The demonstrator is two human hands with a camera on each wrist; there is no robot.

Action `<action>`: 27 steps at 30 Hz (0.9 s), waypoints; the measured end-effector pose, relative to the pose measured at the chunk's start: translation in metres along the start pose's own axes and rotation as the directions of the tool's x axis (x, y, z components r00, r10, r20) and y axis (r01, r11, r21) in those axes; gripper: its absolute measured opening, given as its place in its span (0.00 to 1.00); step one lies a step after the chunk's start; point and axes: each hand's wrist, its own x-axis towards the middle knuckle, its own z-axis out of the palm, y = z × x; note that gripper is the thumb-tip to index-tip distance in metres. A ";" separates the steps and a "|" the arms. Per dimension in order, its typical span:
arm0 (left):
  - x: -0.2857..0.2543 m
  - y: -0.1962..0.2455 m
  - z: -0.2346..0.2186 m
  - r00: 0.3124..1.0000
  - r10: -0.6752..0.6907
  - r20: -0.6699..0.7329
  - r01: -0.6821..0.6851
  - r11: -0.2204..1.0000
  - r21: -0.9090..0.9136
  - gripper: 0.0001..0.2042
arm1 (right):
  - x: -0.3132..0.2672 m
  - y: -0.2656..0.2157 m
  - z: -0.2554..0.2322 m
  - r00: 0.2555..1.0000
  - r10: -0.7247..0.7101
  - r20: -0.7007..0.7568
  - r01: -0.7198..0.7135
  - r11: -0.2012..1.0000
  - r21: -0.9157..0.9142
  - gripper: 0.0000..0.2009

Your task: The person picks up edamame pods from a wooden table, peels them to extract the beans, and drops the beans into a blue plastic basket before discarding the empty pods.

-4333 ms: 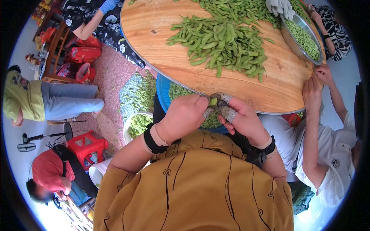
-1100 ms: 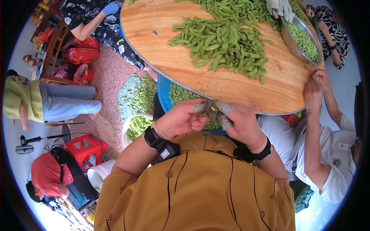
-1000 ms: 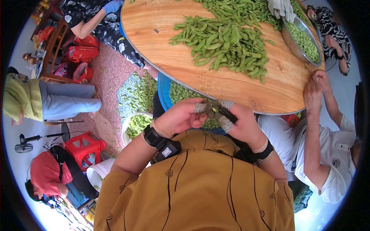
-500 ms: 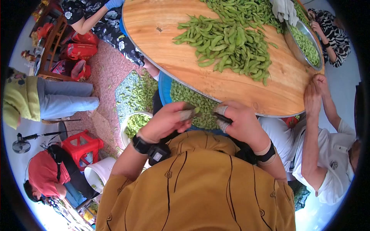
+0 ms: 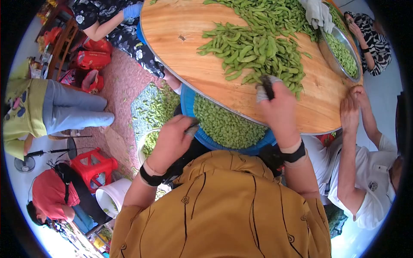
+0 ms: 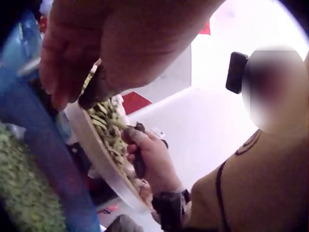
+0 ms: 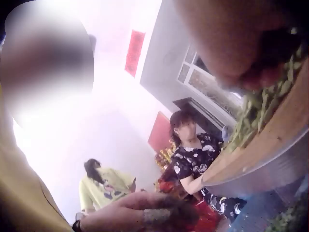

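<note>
Green bean pods (image 5: 249, 47) lie heaped on the round wooden table (image 5: 172, 56). My right hand (image 5: 279, 105) reaches over the table edge to the near side of this pile, fingertips right at the pods; grey wraps cover its thumb and finger. Lower left, my left hand (image 5: 172, 139) hangs loosely curled between a white bucket (image 5: 141, 148) of pods and a blue basin (image 5: 188, 101). Its wrapped fingertips show in the right wrist view, with no pod visible. Shelled green beans (image 5: 228, 122) fill the basin below the table edge.
A steel bowl (image 5: 331, 60) of shelled beans stands at the table's far right, a grey glove (image 5: 318, 15) over its rim. Other people sit around the table. Pods are spread on the floor (image 5: 150, 107); a red stool (image 5: 92, 165) and white bucket (image 5: 112, 193) stand left.
My hands were together over the basin, working a pod. They have parted: the left, which held a green pod piece, moved left toward the bucket; the right moved up to the pile.
</note>
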 end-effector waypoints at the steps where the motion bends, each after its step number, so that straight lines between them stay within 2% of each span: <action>1: 0.009 0.010 0.003 0.992 0.108 -0.071 -0.116 0.986 -0.117 0.10 | -0.004 0.000 -0.008 0.996 0.092 -0.015 -0.090 0.990 0.108 0.10; 2: 0.019 0.023 0.004 0.981 0.143 -0.128 -0.163 0.973 -0.164 0.11 | -0.008 0.006 -0.015 0.983 0.177 0.055 -0.185 0.961 0.205 0.10; 3: 0.029 0.036 0.007 0.966 0.176 -0.188 -0.214 0.954 -0.209 0.11 | -0.012 0.008 -0.021 0.983 0.175 0.056 -0.183 0.963 0.198 0.10; 4: 0.042 0.048 0.015 0.966 0.177 -0.191 -0.217 0.952 -0.214 0.11 | -0.016 0.010 -0.027 0.964 0.204 0.169 -0.254 0.892 0.374 0.10; 5: 0.055 0.060 0.024 0.927 0.223 -0.302 -0.316 0.898 -0.306 0.09 | -0.020 0.009 -0.034 0.937 0.208 0.282 -0.332 0.782 0.527 0.10; 6: 0.064 0.067 0.027 0.876 0.252 -0.412 -0.417 0.826 -0.380 0.08 | -0.020 -0.001 -0.049 0.871 0.230 0.434 -0.433 0.779 0.454 0.10; 7: 0.069 0.067 0.024 0.875 0.254 -0.412 -0.419 0.824 -0.382 0.08 | -0.023 -0.004 -0.055 0.872 0.232 0.432 -0.432 0.780 0.453 0.10; 8: 0.073 0.066 0.022 0.986 0.167 -0.022 -0.148 0.800 -0.582 0.08 | -0.026 -0.007 -0.059 0.865 0.173 0.471 -0.422 0.758 0.497 0.11; 9: 0.075 0.067 0.020 0.915 0.115 0.387 0.179 0.744 -0.644 0.10 | -0.027 -0.007 -0.061 0.856 0.112 0.505 -0.416 0.731 0.541 0.11; 10: 0.073 0.076 0.018 0.842 0.050 0.537 0.429 0.542 -0.723 0.12 | -0.030 0.000 -0.060 0.861 0.091 0.500 -0.384 0.760 0.524 0.12; 11: 0.071 0.074 0.020 0.839 0.050 0.542 0.431 0.546 -0.718 0.12 | -0.031 0.000 -0.060 0.863 0.096 0.497 -0.387 0.757 0.526 0.12; 13: 0.068 0.064 0.024 0.815 0.155 0.558 0.520 0.228 -0.823 0.10 | -0.032 -0.003 -0.058 0.791 0.230 0.568 -0.571 0.612 0.547 0.15; 14: 0.066 0.063 0.025 0.812 0.149 0.564 0.525 0.233 -0.819 0.10 | -0.035 -0.005 -0.055 0.790 0.231 0.569 -0.574 0.605 0.552 0.15; 16: 0.062 0.063 0.025 0.904 0.037 0.427 0.382 0.380 -0.842 0.08 | -0.039 -0.007 -0.050 0.772 0.183 0.608 -0.599 0.527 0.603 0.17; 17: 0.060 0.064 0.026 0.904 0.029 0.426 0.384 0.383 -0.841 0.08 | -0.039 -0.010 -0.048 0.771 0.178 0.611 -0.600 0.523 0.605 0.17; 19: 0.056 0.067 0.031 0.942 -0.036 0.333 0.311 0.463 -0.830 0.06 | -0.038 -0.013 -0.048 0.770 0.064 0.635 -0.565 0.532 0.631 0.18; 20: 0.055 0.066 0.034 0.942 -0.037 0.333 0.311 0.465 -0.829 0.06 | -0.039 -0.011 -0.046 0.770 0.063 0.635 -0.564 0.530 0.633 0.18; 22: 0.055 0.062 0.042 0.985 0.026 0.172 0.110 0.670 -0.734 0.09 | -0.041 -0.006 -0.040 0.747 0.084 0.660 -0.583 0.560 0.588 0.19; 23: 0.055 0.060 0.044 0.984 0.029 0.176 0.111 0.671 -0.733 0.09 | -0.041 -0.006 -0.040 0.748 0.088 0.658 -0.584 0.558 0.589 0.19; 25: 0.055 0.059 0.047 0.988 0.155 0.023 -0.118 0.834 -0.538 0.10 | -0.042 -0.006 -0.041 0.729 0.123 0.674 -0.621 0.533 0.575 0.20; 26: 0.054 0.061 0.046 0.987 0.159 0.030 -0.118 0.834 -0.539 0.10 | -0.042 -0.007 -0.041 0.729 0.130 0.672 -0.624 0.530 0.575 0.20; 27: 0.052 0.066 0.044 0.967 0.246 -0.061 -0.252 0.918 -0.304 0.10 | -0.041 -0.007 -0.042 0.716 0.134 0.685 -0.650 0.486 0.584 0.19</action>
